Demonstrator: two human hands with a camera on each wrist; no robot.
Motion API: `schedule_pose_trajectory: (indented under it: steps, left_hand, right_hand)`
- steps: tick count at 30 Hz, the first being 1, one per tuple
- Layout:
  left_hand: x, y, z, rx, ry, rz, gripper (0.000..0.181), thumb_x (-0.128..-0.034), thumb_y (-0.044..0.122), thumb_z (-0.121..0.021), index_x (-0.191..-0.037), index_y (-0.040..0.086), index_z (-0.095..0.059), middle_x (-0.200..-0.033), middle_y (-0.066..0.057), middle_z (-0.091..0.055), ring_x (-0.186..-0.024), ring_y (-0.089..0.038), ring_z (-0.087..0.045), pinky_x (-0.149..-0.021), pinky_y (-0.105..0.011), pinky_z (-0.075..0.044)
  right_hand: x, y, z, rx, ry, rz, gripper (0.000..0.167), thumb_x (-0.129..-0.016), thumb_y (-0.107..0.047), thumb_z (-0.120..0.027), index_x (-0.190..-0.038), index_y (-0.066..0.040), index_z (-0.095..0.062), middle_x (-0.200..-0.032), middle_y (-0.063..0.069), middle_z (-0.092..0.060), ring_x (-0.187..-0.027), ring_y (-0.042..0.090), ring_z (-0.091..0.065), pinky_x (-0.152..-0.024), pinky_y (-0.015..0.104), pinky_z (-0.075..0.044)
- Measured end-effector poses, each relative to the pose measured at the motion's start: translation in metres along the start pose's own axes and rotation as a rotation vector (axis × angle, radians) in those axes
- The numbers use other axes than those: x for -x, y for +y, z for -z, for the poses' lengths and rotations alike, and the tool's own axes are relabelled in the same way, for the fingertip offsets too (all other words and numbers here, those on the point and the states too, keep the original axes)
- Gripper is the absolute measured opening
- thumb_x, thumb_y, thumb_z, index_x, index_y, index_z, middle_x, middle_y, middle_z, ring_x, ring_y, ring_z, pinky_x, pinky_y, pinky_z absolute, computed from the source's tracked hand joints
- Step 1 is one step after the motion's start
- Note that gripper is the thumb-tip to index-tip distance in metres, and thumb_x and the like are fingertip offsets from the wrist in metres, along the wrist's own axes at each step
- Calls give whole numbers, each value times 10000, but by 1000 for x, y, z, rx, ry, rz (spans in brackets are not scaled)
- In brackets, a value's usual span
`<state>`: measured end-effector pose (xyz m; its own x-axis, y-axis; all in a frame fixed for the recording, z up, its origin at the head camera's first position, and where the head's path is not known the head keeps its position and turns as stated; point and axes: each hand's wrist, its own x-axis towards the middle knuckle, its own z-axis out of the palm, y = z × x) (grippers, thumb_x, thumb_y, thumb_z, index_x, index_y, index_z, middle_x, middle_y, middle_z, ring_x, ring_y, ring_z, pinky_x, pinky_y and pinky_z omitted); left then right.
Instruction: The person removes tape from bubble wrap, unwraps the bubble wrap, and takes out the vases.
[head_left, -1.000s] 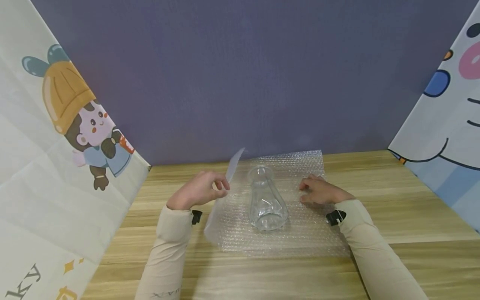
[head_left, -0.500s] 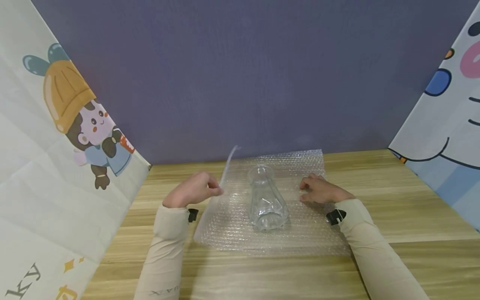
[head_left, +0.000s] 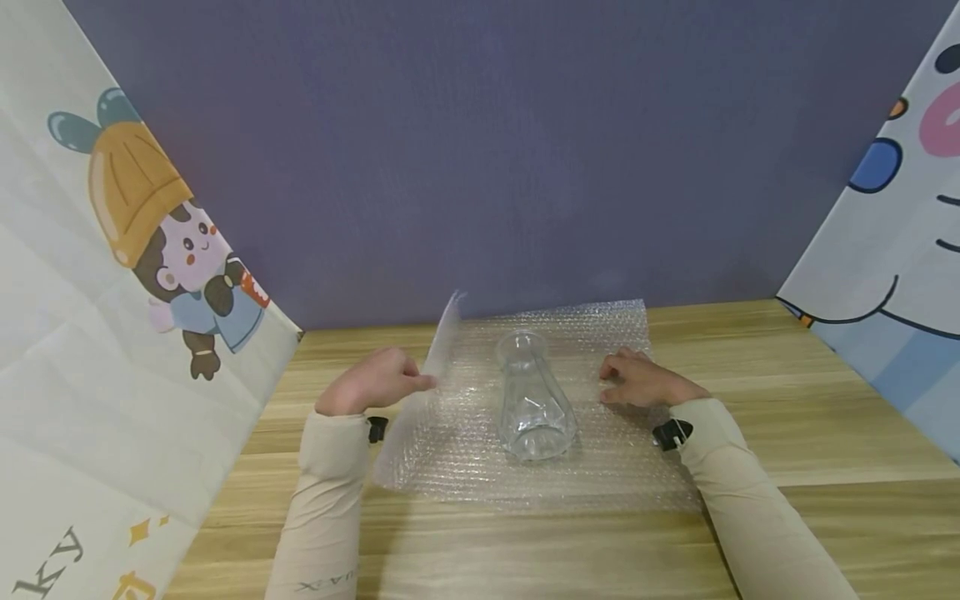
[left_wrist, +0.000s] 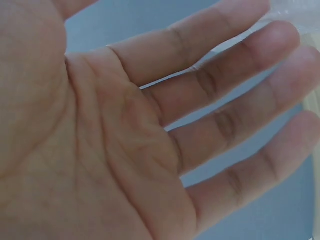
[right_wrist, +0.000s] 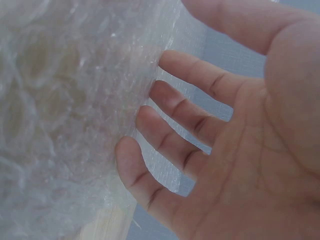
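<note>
A clear glass flask (head_left: 534,408) lies on its side on a sheet of bubble wrap (head_left: 480,467), its narrow neck toward the wall. At the sheet's raised left edge, my left hand (head_left: 372,383) pinches the wrap between thumb and fingertips. The left wrist view shows the long fingers of that hand (left_wrist: 135,125) extended, with a bit of wrap (left_wrist: 300,15) at the top right. Right of the flask, my right hand (head_left: 647,382) rests on the sheet, fingers slightly bent. In the right wrist view its fingertips (right_wrist: 131,150) touch the wrap (right_wrist: 60,115).
Under the sheet is a wood-grain table (head_left: 570,554). A dark blue-grey wall (head_left: 495,158) rises behind it. Cloths with cartoon prints hang at the left (head_left: 67,333) and right (head_left: 922,275).
My left hand has moved left and slightly down, and the raised left edge of the wrap has come outward with it. The right hand and the flask have stayed in place.
</note>
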<state>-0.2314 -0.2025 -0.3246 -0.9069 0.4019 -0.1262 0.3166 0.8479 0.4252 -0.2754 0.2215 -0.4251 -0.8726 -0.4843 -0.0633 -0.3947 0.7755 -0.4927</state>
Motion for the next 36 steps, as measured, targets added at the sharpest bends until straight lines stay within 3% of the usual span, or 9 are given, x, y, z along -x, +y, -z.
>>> schedule_pose_trajectory:
  steps: [19,21,23,25,26,30,36]
  left_hand:
    - [4,-14,8,-23,-4,105,486,-986,405,-617,-597,163,-456,-664,38,-382,-646,-137,-373,-591,-293,-342]
    - [4,-15,7,-36,2,113,407,-988,404,-615,-735,87,-633,-774,-30,-592,-755,-192,-554,-683,-340,-472]
    - [4,-16,7,-46,-3,121,410,-994,404,-609,-1015,9,-717,-1050,-141,-717,-993,-295,-661,-857,-423,-543]
    - [4,-17,6,-43,-8,136,515,-999,401,-604,-1286,-23,-655,-1337,-209,-664,-1231,-380,-624,-1024,-500,-519]
    - [4,-17,6,-40,-14,142,555,-1003,399,-598,-1347,-36,-613,-1415,-225,-616,-1294,-404,-590,-1071,-526,-495]
    - [1,-17,2,-19,-39,168,577,-1008,392,-592,-1403,-28,-569,-1468,-220,-575,-1321,-407,-573,-1090,-541,-481]
    - [-7,-16,-7,-28,-58,151,567,-1000,391,-605,-1418,9,-568,-1472,-199,-579,-1325,-399,-575,-1099,-537,-479]
  right_hand:
    - [1,0,1,7,1,-8,284,-931,-248,-746,-1100,-42,-647,-1096,144,-558,-1007,285,-492,-902,459,-461]
    - [1,0,1,3,-5,-8,288,-937,-252,-740,-1108,-41,-645,-1100,147,-557,-1006,285,-487,-896,466,-461]
    - [1,0,1,-3,-10,-13,287,-941,-257,-738,-1114,-46,-645,-1106,144,-555,-1007,281,-482,-894,465,-460]
    - [0,0,0,-1,-10,-10,289,-942,-258,-737,-1113,-44,-644,-1107,147,-555,-1008,284,-484,-890,464,-459]
    - [0,0,0,0,-9,-8,292,-942,-261,-736,-1113,-44,-644,-1107,147,-555,-1008,284,-485,-889,465,-460]
    - [0,0,0,3,-10,-16,295,-945,-266,-734,-1119,-46,-643,-1114,146,-552,-1016,285,-487,-894,466,-460]
    - [1,-1,1,6,-7,-12,297,-941,-268,-740,-1110,-45,-642,-1113,151,-555,-1015,292,-491,-886,460,-461]
